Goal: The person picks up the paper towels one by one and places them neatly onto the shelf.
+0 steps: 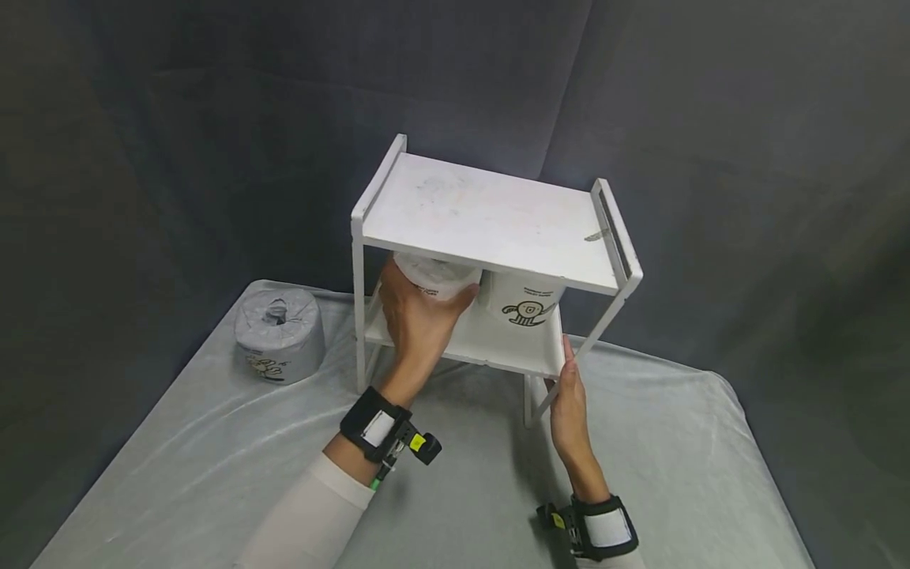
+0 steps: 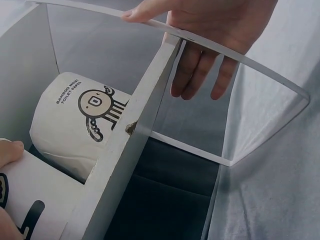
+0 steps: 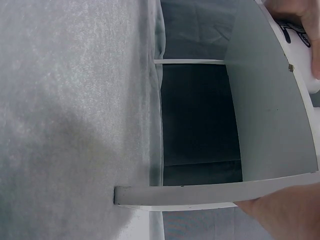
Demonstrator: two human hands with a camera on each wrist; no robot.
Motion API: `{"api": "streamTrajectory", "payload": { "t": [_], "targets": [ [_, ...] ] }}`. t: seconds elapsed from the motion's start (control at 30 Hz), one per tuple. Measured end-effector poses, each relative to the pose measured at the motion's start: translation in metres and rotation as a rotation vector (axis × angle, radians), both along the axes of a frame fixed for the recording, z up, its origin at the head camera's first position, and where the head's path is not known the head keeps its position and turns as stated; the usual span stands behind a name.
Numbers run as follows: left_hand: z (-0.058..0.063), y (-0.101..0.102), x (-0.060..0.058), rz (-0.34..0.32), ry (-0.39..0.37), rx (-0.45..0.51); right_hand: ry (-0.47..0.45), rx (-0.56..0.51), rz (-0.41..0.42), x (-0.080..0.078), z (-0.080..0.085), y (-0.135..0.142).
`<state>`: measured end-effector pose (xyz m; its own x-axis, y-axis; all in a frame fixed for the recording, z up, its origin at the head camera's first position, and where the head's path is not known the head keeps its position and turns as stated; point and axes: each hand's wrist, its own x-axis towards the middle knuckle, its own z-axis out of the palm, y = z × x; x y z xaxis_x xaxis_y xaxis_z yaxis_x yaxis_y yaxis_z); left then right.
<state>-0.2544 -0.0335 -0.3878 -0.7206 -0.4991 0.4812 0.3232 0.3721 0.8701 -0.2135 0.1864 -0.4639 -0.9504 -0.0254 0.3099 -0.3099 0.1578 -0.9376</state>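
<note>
The held roll (image 1: 441, 278) is between the two boards of a white rack, toward the left, below the top board (image 1: 490, 213) and above the lower board (image 1: 490, 348). The left hand (image 1: 419, 316) reaches in from the near side and has a firm grip on it, thumb on the right and fingers on the left. Whether this roll bears on the lower board cannot be told.

Just to its right, a second roll (image 1: 526, 300) stands on the lower board, its printed cartoon figure facing near; whether the two rolls touch is unclear. At the right end of the rack, the right hand (image 1: 571, 407) rests against the right leg (image 1: 600, 328), its grip loose: the thumb lies over the frame and the other fingers are fairly straight.

The near edge of the lower board has a small dark chip, and the top board has a dark mark near its right end and smudges toward its left.

Left of the rack, well apart from it, a third roll (image 1: 279, 340) stands upright on the cloth-covered worktop (image 1: 178, 474), its hole facing up. Each wrist wears a black strap with a small camera. A dark curtain (image 1: 235, 142) hangs at the far side.
</note>
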Motion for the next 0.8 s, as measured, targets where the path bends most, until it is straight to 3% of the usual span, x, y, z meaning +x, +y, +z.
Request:
{"api": "streamTrajectory", "payload": {
  "t": [0.8],
  "targets": [
    [0.004,0.007,-0.015,0.047,-0.072,0.007,-0.012,0.009,-0.004,0.0,0.0,0.0]
  ]
}}
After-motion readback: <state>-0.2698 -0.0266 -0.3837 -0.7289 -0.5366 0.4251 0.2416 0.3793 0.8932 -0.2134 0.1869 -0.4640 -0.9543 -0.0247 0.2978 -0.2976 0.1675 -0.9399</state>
